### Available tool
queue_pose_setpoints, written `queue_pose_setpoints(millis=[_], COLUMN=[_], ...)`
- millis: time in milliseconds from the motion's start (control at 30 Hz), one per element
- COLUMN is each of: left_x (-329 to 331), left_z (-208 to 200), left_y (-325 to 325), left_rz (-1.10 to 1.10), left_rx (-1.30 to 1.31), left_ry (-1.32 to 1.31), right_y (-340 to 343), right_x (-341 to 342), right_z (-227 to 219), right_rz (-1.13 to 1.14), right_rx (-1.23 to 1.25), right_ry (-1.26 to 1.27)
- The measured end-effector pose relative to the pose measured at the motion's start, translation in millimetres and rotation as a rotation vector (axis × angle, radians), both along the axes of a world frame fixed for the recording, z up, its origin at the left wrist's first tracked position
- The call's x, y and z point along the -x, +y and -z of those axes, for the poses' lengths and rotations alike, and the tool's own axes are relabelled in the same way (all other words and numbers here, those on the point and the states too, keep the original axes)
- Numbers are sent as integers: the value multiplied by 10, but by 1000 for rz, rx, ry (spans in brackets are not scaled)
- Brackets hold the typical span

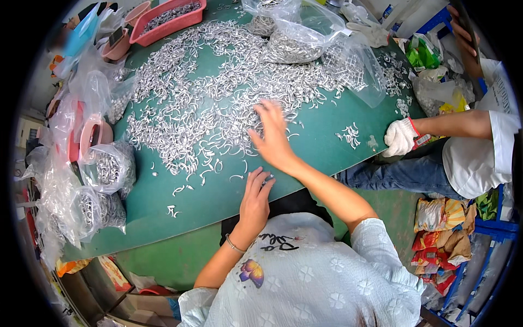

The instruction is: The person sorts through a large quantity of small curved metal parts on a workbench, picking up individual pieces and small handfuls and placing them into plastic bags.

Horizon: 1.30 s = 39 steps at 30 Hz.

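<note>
- The green table carries a wide heap of small curved metal pieces, far too many to count, spread over its middle and far part.
- The near edge of the table runs just in front of the person; the strip between that edge and the heap is mostly bare green, with only a few stray pieces lying on it.
- The right hand lies on the near fringe of the heap, fingers spread wide and flat over the pieces; whether any piece is pinched under them cannot be told.
- The left hand rests close to the near edge, fingers together and slightly curled, the tips touching a small cluster of pieces; a firm hold is not visible.
- Along the left edge stand about three clear bags filled with the same pieces, crowding that side.
- At the far side lie two or three more clear bags and one pink tray of pieces.
- At the right edge a second person's white-gloved hand rests on the table, well apart from the person's own hands, with a small group of pieces between.
</note>
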<state>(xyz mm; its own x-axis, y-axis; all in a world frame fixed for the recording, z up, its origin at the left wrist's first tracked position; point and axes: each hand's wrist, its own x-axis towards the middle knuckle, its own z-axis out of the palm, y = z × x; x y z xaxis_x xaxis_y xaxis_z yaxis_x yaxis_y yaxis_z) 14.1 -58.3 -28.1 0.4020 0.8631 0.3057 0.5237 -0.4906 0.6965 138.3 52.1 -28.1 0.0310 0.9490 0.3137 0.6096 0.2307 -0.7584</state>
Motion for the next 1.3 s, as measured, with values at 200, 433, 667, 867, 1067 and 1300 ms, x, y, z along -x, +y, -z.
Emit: queue_pose_setpoints(millis=[200, 433, 667, 867, 1067, 1300], left_x=[-7, -7, 8, 29, 17, 16], left_z=[-25, -35, -103, -27, -16, -21], left_y=[9, -6, -10, -28, -13, -17], left_rz=[-6, 11, 65, 30, 32, 7], left_rx=[-4, 23, 25, 20, 20, 6], left_ry=[-21, -3, 69, 1, -18, -37], right_y=[-7, 17, 54, -39, -30, -307], right_x=[-83, -1008, -945, -1010, -975, -1341], right_z=[-321, -483, -182, -278, -198, -327], right_rz=[-494, 119, 149, 14, -39, 97], right_rx=[51, 153, -4, -70, -40, -12], right_ry=[-104, 25, -511, -420, -501, -554])
